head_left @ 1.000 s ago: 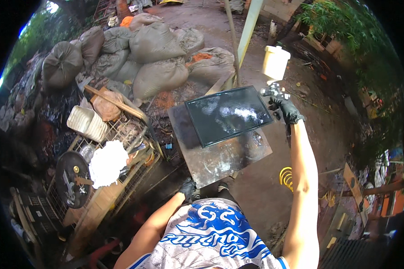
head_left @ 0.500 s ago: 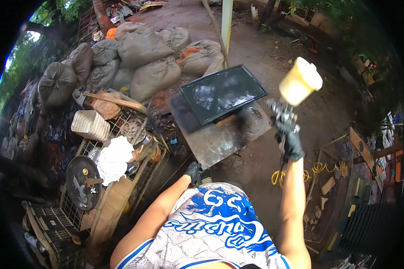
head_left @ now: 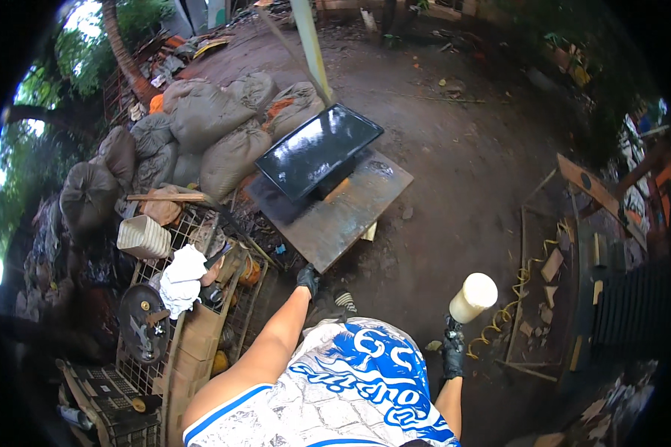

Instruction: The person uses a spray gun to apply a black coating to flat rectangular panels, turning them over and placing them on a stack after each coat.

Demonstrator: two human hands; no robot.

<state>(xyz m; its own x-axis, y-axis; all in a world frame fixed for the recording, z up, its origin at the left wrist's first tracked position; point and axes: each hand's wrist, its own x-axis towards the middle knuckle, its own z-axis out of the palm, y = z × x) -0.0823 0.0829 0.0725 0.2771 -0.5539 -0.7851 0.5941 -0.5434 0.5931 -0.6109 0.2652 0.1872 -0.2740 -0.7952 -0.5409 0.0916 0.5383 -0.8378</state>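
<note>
My right hand (head_left: 453,352), in a black glove, is closed around a spray gun topped by a whitish cup (head_left: 474,296). It is low on the right, beside my body and apart from the board. My left hand (head_left: 307,279), also gloved in black, is at the near corner of a stained square board (head_left: 350,216); its fingers seem to grip that corner, though they are partly hidden. A glossy black rectangular panel (head_left: 320,149) with a raised rim is propped above the board, tilted, with bright reflections on its surface.
At left, a wire rack (head_left: 173,246) holds a stack of cream containers (head_left: 143,237), a white cloth (head_left: 182,279) and a round dark tray (head_left: 143,322). Full sacks (head_left: 209,112) lie beyond. A yellow coiled hose (head_left: 525,279) hangs by a frame at right; a pale post (head_left: 311,52) stands behind the panel.
My right hand has lowered the spray gun from beside the panel toward my body. The board and panel appear turned, and the whole view has shifted. My left hand stays at the board's corner.
</note>
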